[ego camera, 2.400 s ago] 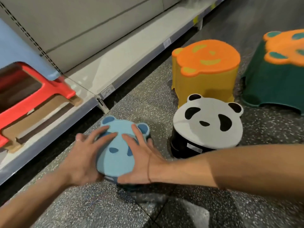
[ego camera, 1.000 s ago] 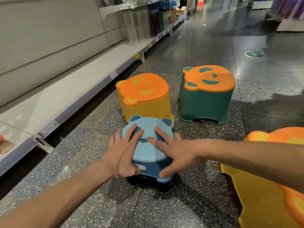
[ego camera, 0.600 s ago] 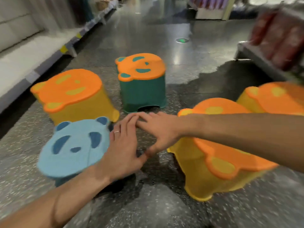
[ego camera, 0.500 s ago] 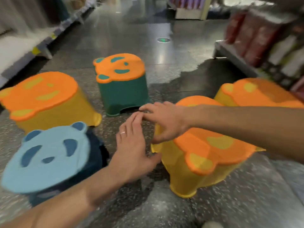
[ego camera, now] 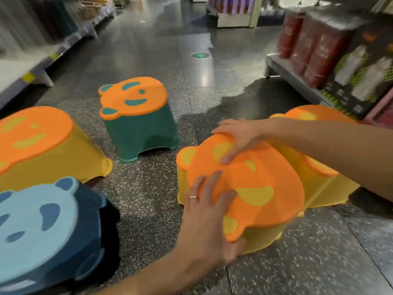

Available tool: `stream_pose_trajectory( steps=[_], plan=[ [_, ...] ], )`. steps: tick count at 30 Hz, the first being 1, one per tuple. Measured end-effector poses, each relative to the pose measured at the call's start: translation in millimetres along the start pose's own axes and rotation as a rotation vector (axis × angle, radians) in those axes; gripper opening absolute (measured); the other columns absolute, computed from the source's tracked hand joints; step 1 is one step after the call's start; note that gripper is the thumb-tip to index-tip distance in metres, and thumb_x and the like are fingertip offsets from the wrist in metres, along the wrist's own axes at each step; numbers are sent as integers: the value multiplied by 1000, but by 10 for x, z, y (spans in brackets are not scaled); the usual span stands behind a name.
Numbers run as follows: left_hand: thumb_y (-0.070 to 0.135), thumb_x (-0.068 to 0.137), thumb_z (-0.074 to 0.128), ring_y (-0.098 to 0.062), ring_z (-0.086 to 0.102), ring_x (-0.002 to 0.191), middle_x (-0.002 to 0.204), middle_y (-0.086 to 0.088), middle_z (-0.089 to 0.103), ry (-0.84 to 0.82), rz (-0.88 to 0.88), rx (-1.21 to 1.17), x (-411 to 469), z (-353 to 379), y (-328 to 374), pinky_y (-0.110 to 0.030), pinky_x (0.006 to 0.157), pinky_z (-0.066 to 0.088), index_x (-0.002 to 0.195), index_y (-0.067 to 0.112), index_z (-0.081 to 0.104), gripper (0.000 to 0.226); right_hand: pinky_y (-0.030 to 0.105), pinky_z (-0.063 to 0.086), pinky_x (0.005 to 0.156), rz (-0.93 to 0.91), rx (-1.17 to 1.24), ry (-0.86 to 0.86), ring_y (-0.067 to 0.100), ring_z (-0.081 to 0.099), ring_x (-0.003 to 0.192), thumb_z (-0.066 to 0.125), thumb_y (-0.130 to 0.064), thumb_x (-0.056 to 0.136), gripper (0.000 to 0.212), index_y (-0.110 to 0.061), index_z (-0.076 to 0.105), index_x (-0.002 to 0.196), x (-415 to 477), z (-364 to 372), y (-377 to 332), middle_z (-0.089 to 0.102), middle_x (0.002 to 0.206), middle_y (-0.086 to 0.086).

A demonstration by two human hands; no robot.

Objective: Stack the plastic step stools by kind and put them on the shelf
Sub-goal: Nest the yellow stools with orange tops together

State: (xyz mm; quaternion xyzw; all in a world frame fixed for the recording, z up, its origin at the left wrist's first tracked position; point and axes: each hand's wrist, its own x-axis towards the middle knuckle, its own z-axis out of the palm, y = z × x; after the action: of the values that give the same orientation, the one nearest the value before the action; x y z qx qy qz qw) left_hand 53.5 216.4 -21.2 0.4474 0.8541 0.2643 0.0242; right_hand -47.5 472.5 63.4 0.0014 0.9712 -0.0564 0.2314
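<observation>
A yellow stool with an orange bear-face top (ego camera: pixel 259 188) stands on the floor right of centre. My left hand (ego camera: pixel 209 218) grips its near-left edge, thumb under the rim. My right hand (ego camera: pixel 238 138) presses on its far edge, fingers spread over the top. Behind it sits a second yellow stool (ego camera: pixel 319 173), partly hidden by my right forearm. A third yellow stool (ego camera: pixel 42 145) is at the left. A green stool with an orange top (ego camera: pixel 136 111) stands in the middle. A blue stool with a light-blue panda top (ego camera: pixel 40 228), stacked on a black one, is at lower left.
The low white shelf (ego camera: pixel 19 71) runs along the left of the aisle. On the right a low shelf (ego camera: pixel 297 81) holds red packs and boxed goods. The dark speckled floor (ego camera: pixel 148 194) stretches down the aisle.
My view swung right, away from the blue panda stool. Both hands left that stool and moved onto the yellow stool at right of centre.
</observation>
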Motion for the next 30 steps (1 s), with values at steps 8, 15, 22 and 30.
stream_pose_trajectory(
  steps=[8,15,22,30],
  plan=[
    [6,64,78,-28,49,137,157,-1,44,-74,152,-104,282,-669,-840,-43,111,42,118,20,66,58,38,49,93,44,178,131,25,57,120,69,-84,67,94,-30,50,141,344,-46,175,58,135,-3],
    [-3,65,57,-34,55,118,140,-9,61,-98,112,310,707,-1234,-1532,-45,104,44,110,19,70,51,47,51,92,104,38,303,33,59,118,46,-89,77,92,-20,48,138,274,117,191,59,131,9],
    [25,87,57,-30,62,112,125,-1,68,142,-13,115,1177,-806,-908,-36,100,40,95,22,75,20,48,47,95,105,12,343,33,56,124,43,-79,89,80,-22,42,145,-83,258,344,52,136,8],
    [60,77,75,-26,52,126,138,4,50,-90,119,-174,1695,289,910,-48,104,47,134,28,53,69,56,41,102,371,-43,389,39,38,134,46,-65,95,66,-29,40,151,-487,150,1482,43,149,6]
  ],
)
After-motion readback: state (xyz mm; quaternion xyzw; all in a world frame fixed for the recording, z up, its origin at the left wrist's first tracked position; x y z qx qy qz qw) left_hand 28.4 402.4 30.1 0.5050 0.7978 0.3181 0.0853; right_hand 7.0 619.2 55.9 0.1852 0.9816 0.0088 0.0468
